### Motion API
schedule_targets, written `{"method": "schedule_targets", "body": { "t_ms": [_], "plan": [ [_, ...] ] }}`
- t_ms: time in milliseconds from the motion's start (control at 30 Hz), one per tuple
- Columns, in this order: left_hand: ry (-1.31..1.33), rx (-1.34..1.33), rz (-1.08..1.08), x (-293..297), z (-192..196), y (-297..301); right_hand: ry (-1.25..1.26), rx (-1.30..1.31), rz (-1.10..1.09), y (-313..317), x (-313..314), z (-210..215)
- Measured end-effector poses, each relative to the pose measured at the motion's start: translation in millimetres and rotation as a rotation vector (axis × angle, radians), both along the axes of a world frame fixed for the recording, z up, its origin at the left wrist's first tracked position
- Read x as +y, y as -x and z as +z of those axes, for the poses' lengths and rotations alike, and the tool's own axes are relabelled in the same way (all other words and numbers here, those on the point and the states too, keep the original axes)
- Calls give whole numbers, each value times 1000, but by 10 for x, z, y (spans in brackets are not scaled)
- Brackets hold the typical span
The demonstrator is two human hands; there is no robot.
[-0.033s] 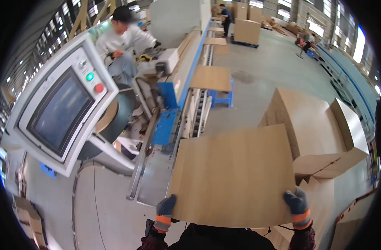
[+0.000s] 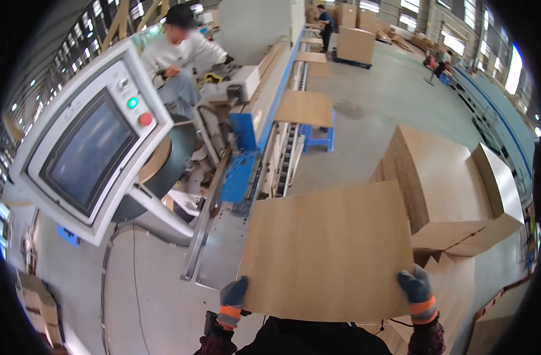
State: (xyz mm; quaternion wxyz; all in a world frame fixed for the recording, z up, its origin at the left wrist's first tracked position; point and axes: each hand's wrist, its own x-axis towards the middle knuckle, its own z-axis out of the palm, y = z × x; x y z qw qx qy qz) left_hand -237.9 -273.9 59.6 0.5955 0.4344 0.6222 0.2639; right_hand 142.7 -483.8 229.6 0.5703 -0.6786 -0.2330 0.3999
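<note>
Two-handed, gripping wood panel [image 2: 329,248] flat beside feed machine [image 2: 242,171], left hand [image 2: 232,299] and right hand [image 2: 417,290] fingers clamped on near corners

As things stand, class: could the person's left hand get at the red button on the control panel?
Probably not right now: the left hand grips the wooden panel at its near corner, and the red button sits well up and away.

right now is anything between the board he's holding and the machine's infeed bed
Nothing visible: both gloved hands, left hand and right hand, grip the wood panel, whose far left corner already reaches over the metal bed.
</note>
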Motion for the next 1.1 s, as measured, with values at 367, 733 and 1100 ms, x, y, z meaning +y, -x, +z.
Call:
{"method": "schedule_targets", "body": {
  "t_ms": [367,733,1100],
  "plan": [
    [-1039,712,-481,66,104,-206,76,19,-99,1136,910,-2527],
    [-1237,773,-602,1329,-172,-1154,-73,123,-43,250,2067,-2727],
    [-1338,923,-617,2419,-428,-1983,28,-546,-238,-214,2799,-1946]
  ]
}}
